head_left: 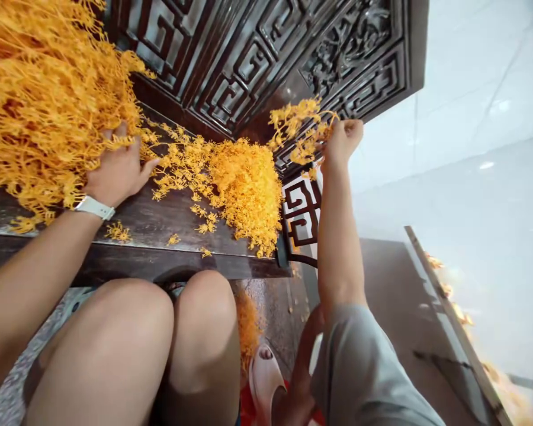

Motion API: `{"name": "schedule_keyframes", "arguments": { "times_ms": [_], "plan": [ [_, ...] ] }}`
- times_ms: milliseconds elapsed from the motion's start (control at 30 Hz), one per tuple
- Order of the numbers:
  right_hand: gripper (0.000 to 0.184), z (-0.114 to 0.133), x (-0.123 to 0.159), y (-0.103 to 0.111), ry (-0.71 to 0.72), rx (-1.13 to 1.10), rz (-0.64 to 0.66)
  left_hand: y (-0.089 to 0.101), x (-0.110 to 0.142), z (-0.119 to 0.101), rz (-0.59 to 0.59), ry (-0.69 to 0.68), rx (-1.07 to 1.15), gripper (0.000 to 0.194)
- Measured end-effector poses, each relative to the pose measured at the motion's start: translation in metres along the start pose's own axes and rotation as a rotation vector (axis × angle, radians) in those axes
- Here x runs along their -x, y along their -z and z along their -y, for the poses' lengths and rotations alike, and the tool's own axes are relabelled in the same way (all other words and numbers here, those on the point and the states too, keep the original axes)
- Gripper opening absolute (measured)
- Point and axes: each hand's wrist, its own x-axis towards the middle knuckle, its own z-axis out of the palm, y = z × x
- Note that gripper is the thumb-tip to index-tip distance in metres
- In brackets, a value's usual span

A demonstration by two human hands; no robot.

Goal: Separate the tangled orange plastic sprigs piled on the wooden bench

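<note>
My right hand (347, 141) is raised at the right, its fingers closed on the stems of a bunch of orange flower-like sprigs (298, 118). The sprigs hang out to the left of the fist. My left hand (118, 168), with a white watch (94, 207) on the wrist, reaches into a large heap of orange stemmed sprigs (39, 100). Its thumb points out to the right, apart from the fingers, whose tips are partly hidden among the strands. Between the hands, a denser mound of orange blossom-like heads (249, 192) lies on the dark wooden bench (160, 222).
Behind the bench stands a carved dark wooden backrest (231, 65). A few loose orange heads (119, 232) are scattered along the front edge. Below, more orange strands (247, 322) lie near a light sandal (266, 378). A board-like edge (453, 319) slants at the right.
</note>
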Motion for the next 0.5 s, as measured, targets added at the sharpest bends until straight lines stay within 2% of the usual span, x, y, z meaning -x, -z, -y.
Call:
{"name": "schedule_keyframes", "arguments": {
  "times_ms": [67,133,267,367,433,500],
  "plan": [
    [0.025,0.003,0.004,0.009,-0.213,-0.202,0.02,-0.002,-0.002,0.003,-0.033,-0.057,0.002,0.103],
    [0.028,0.005,0.013,0.011,-0.393,-0.379,0.021,-0.003,-0.003,0.005,-0.029,-0.033,0.026,0.099],
    [0.036,0.006,0.051,0.006,-0.637,-0.642,0.061,-0.006,-0.005,0.01,0.001,-0.002,0.011,0.09],
    [0.025,0.001,0.101,-0.004,-0.828,-0.89,0.202,-0.008,-0.008,0.016,0.013,0.01,-0.003,0.087],
    [0.024,-0.006,0.144,-0.013,-0.933,-0.963,0.268,-0.009,-0.009,0.019,0.019,0.008,-0.02,0.089],
    [0.023,-0.014,0.188,-0.024,-0.981,-1.045,0.32,-0.008,-0.007,0.018,-0.007,-0.07,-0.062,0.087]
  ]
}}
